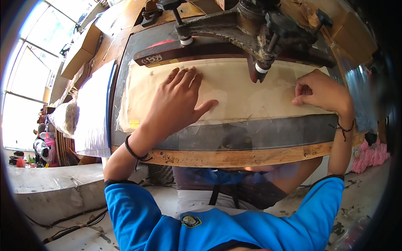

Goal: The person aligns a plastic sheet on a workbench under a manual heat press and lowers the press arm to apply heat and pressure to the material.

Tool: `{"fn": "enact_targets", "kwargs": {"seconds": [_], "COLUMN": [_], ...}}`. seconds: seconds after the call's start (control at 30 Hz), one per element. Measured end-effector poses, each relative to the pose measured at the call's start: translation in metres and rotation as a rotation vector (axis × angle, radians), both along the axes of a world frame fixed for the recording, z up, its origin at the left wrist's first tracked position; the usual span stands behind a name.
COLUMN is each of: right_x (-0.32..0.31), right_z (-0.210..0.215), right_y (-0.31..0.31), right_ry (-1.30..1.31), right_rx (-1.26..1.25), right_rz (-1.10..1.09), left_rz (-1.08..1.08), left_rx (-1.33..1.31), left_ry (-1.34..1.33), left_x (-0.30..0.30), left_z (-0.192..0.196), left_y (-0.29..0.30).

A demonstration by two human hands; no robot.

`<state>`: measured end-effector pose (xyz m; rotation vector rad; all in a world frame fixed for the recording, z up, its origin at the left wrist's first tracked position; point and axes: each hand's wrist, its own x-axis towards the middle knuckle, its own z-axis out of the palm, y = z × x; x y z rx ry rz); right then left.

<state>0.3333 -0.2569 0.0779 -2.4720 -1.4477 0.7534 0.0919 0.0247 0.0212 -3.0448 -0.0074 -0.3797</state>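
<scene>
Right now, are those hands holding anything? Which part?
The left hand rests spread on the tan sheet, holding nothing; whether the curled right hand pinches anything can't be told.

The sheet [247,98] is passable nearside, metal bracket [247,27] blocking beyond.

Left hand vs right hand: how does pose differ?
Left hand is palm-down, fingers extended; right hand curls its fingers in. Left thumb juts out sideways; right thumb sits close to its fingers. Both are over the cream sheet, each wrist with a dark bracelet.
</scene>
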Motion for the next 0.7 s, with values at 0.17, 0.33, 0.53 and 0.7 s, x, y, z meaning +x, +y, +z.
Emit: {"fn": "enact_targets", "kwargs": {"seconds": [0.17,0.33,0.53,0.7], "right_x": [0.009,0.017,0.019,0.013], "right_z": [-0.011,-0.010,0.000,0.010], "right_y": [0.015,0.011,0.008,0.005], "right_ry": [-0.011,0.105,0.225,0.090], "right_rx": [-0.158,-0.148,-0.175,0.057], "right_rz": [0.006,0.061,0.145,0.129], "left_rz": [0.010,-0.010,-0.020,-0.029], "left_rx": [0.001,-0.030,-0.156,-0.158], "left_ry": [-0.037,-0.008,0.106,0.030], "left_x": [0.001,-0.002,-0.001,0.000], "left_z": [-0.003,0.001,0.014,0.005], "left_y": [-0.003,-0.004,-0.005,0.004]}}
